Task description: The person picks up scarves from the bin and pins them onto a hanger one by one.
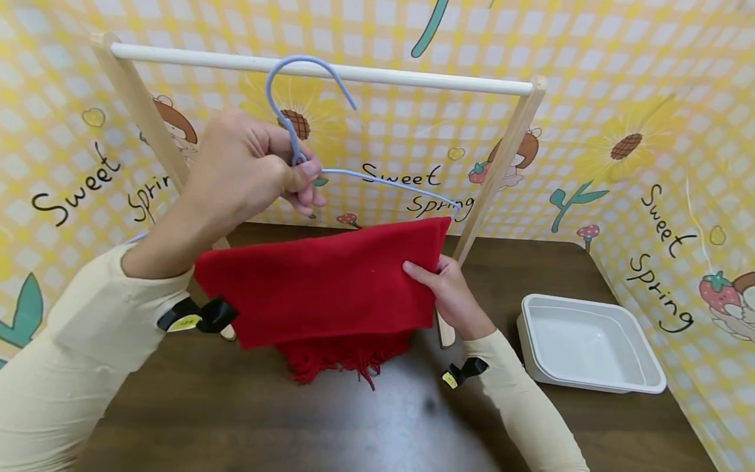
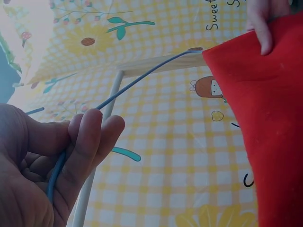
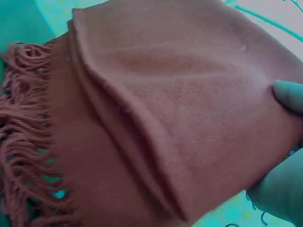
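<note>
A folded red scarf (image 1: pixel 330 282) with a fringed lower end hangs over a light blue wire hanger (image 1: pixel 389 182). My left hand (image 1: pixel 248 164) pinches the hanger at the base of its hook, and the hook rises above the fingers in front of the white bar. In the left wrist view the hanger's wire (image 2: pixel 142 75) runs from the fingers to the scarf's corner. At the scarf's right edge, my right hand (image 1: pixel 451 295) grips the cloth, thumb on the near face. The right wrist view shows the folded layers of the scarf (image 3: pixel 189 109) and its fringe (image 3: pixel 28 127).
A wooden rack with a white crossbar (image 1: pixel 425 80) stands behind the hanger, its right leg (image 1: pixel 501 164) just beyond the scarf. An off-white plastic tub (image 1: pixel 590 341) sits on the dark table (image 1: pixel 236 419) to the right. Patterned yellow checked cloth surrounds the table.
</note>
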Motion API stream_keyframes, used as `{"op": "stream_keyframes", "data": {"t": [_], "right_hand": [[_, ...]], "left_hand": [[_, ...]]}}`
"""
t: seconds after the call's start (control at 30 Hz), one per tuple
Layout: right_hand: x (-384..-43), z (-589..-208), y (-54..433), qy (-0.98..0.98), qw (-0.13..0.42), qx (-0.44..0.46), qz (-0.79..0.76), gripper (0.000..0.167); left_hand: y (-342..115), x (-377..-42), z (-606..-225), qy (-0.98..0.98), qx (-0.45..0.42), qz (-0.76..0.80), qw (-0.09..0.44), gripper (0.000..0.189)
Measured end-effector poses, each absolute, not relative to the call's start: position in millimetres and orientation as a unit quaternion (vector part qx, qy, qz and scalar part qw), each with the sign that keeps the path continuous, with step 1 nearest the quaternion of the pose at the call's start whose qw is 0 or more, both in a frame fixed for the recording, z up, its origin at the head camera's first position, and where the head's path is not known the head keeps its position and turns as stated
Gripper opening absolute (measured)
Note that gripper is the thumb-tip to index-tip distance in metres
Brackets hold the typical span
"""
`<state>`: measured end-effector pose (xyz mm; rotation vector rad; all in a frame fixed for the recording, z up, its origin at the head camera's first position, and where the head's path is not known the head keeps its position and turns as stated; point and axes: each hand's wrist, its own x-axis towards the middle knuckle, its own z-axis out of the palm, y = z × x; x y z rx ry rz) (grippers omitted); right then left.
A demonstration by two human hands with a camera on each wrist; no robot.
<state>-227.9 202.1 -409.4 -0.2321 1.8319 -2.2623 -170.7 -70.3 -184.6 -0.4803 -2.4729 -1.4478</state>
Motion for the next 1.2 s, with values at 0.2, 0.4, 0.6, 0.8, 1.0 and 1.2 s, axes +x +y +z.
{"op": "stream_keyframes", "data": {"t": [0.2,0.4,0.6,0.8,1.0,1.2], "right_hand": [[-224,-442,201,0.644,0.115,-0.079,-0.752,0.015],[-223,-482,197,0.678,0.135,-0.09,-0.717,0.033],[-221,-512,194,0.716,0.165,-0.069,-0.675,0.048],[-208,-512,201,0.746,0.261,-0.018,-0.612,0.037],[-187,-495,209,0.835,0.263,-0.012,-0.484,0.026],[-166,-500,202,0.856,0.267,-0.144,-0.419,0.028]], "left_hand": [[-76,-174,-183,-0.83,-0.182,-0.505,0.149,0.018],[-98,-196,-188,-0.807,-0.212,-0.52,0.184,0.022],[-114,-211,-191,-0.793,-0.229,-0.53,0.196,0.031],[-117,-211,-185,-0.782,-0.259,-0.528,0.206,0.029],[-115,-208,-181,-0.788,-0.264,-0.513,0.217,0.026],[-114,-208,-183,-0.798,-0.274,-0.482,0.237,0.023]]}}
